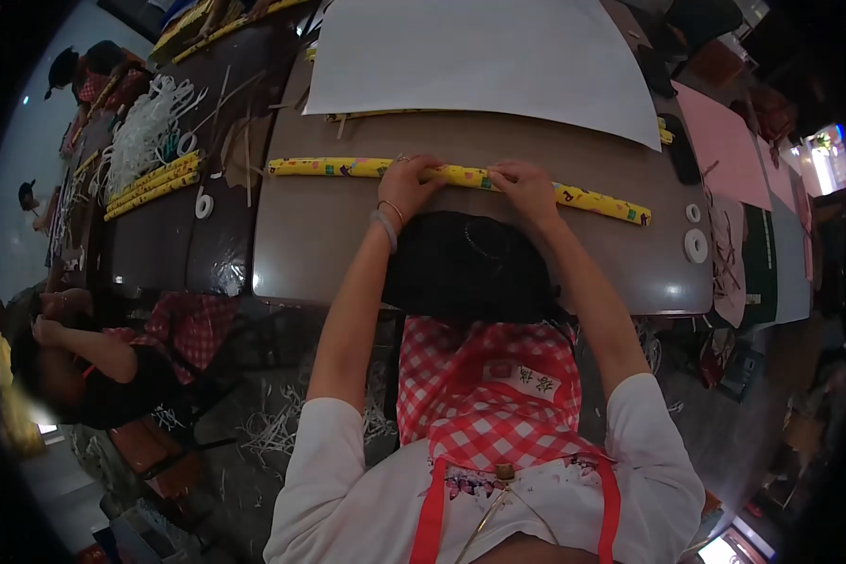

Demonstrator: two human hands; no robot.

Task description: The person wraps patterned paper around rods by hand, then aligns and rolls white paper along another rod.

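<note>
A long yellow patterned roll (329,167) lies across the brown table (301,244) in front of me. My left hand (412,186) is closed on it left of its middle, with a bracelet and a band at the wrist. Close by on the right, my right hand (526,188) pinches the same roll. A short stretch of the roll shows between my hands. Below them, a black cloth-like item (470,268) lies at the table's near edge. Behind the roll is a large white sheet (479,61).
White tape rolls (695,245) sit at the table's right edge. On the left table are several yellow rolls (155,188), a heap of white strips (150,132) and another tape roll (204,205). A person (113,367) is at lower left. Pink sheets (724,141) lie right.
</note>
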